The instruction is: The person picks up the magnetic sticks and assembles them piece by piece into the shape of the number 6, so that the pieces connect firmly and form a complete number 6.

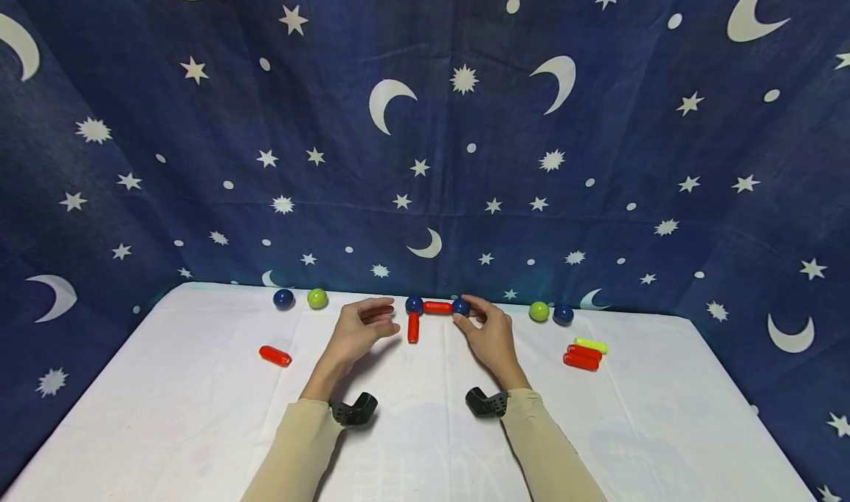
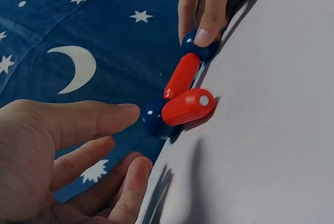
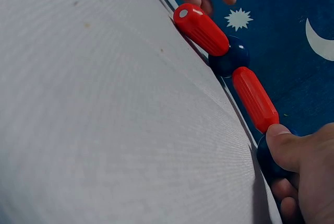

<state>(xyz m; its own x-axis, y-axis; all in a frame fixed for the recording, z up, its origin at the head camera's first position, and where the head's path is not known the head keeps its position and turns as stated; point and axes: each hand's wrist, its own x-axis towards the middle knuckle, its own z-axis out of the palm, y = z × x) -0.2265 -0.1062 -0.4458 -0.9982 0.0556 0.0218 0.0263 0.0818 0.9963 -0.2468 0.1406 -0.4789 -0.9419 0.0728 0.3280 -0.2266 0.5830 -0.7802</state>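
Observation:
At the far edge of the table, two blue balls and two red rods are joined. The left blue ball (image 1: 414, 305) bears one red rod (image 1: 413, 328) pointing toward me and another red rod (image 1: 437, 308) running right to the second blue ball (image 1: 460, 307). My right hand (image 1: 491, 337) pinches that second ball between thumb and fingers; in the right wrist view the thumb (image 3: 282, 143) lies over it. My left hand (image 1: 358, 331) is just left of the joined pieces, fingers apart and holding nothing. The left wrist view shows its index fingertip (image 2: 128, 114) close to the left ball.
Back left are a blue ball (image 1: 283, 299) and a green ball (image 1: 317, 298), with a red rod (image 1: 275, 355) nearer. Back right stand a green ball (image 1: 539, 311) and a blue ball (image 1: 563, 314). Two red rods (image 1: 581, 361) and a yellow-green rod (image 1: 591, 345) lie nearby. Starry cloth (image 1: 425, 155) hangs behind.

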